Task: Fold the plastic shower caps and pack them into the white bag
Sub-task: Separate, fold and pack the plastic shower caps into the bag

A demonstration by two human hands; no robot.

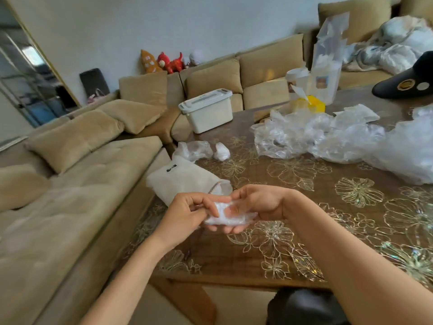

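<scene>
One folded shower cap (230, 219) just in front of the one white bag (185, 179), pinched by left hand (187, 212) and right hand (255, 202) fingers (210, 206). Past the bag: one rolled cap (222, 151), one loose cap (193, 150).

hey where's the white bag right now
Head view: the white bag lies at the table left edge, by the sofa, just beyond the left hand and right hand gripping a folded shower cap.

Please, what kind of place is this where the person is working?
Most likely a home living room: a beige corner sofa with loose cushions, soft toys atop its back, and a flower-patterned table where the left hand and right hand hold a folded shower cap.
</scene>
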